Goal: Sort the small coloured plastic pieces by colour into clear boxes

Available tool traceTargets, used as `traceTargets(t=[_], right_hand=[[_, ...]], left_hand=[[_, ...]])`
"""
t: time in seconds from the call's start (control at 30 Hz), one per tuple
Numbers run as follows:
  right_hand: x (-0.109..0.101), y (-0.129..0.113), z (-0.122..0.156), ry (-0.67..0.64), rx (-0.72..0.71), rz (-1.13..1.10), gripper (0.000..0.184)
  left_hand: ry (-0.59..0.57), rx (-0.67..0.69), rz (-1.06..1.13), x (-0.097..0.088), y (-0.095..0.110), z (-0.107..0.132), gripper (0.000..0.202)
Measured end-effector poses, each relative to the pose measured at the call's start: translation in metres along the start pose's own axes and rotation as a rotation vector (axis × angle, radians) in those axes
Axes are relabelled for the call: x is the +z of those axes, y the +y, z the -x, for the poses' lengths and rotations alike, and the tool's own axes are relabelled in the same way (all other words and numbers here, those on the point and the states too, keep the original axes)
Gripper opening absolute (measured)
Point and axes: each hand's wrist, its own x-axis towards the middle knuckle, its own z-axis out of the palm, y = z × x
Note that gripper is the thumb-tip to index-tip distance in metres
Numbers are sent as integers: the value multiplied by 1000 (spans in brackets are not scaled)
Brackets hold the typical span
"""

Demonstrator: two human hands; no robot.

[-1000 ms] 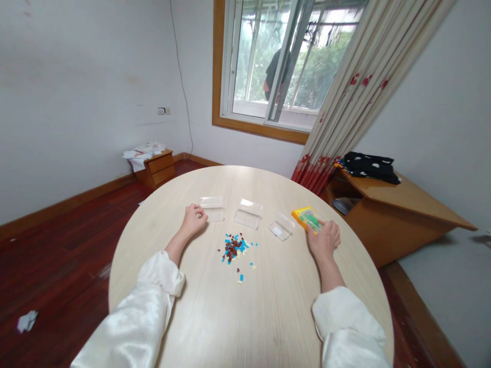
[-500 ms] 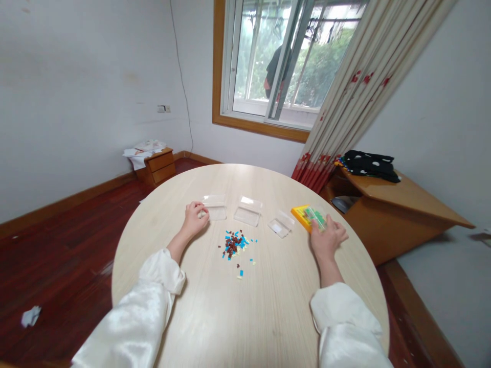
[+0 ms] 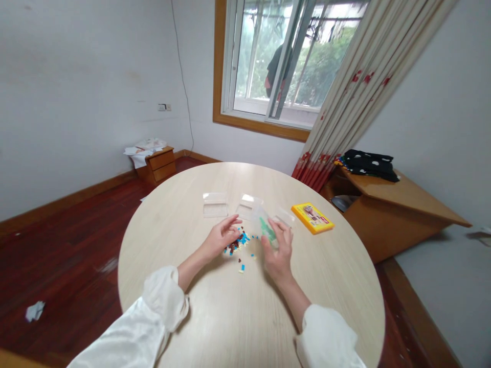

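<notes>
A pile of small bricks (image 3: 242,239) lay on the round worktop (image 3: 230,322). The left hand (image 3: 219,239), fingers spread, hung at the pile's left edge. Just right of the pile, the right hand (image 3: 279,250) held a clear packet (image 3: 267,230) with green inside. Clear plastic cases (image 3: 215,209) sat beyond the pile; a yellow box (image 3: 313,217) lay well to its right.

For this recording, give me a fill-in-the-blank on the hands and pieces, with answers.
The right hand holds a clear packet with something ____ inside.
The yellow box lies to the ____ of the small pieces.
The small pieces are brown, cream and ____.
Both sleeves are ____.
Missing words: green; right; blue; white.
</notes>
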Motion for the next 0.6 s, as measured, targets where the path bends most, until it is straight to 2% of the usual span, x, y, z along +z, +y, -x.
traceTargets(t=[0.07, 0.1, 0.23, 0.43, 0.6], right_hand=[[9, -14, 8, -64, 5, -57, 38], [13, -19, 11, -91, 11, -71, 37], [19, -24, 15, -161, -15, -39, 34], [20, -18, 11, -236, -266, 9, 36], [22, -17, 9, -265, -309, 10, 36]], left_hand=[[-141, -30, 119, 12, -3, 7, 72], [-153, -28, 159, 16, -4, 9, 70], [-77, -42, 209, 20, -5, 13, 58], [-4, -62, 125, 17, 5, 10, 54], [18, -54, 88, 17, 6, 10, 53]])
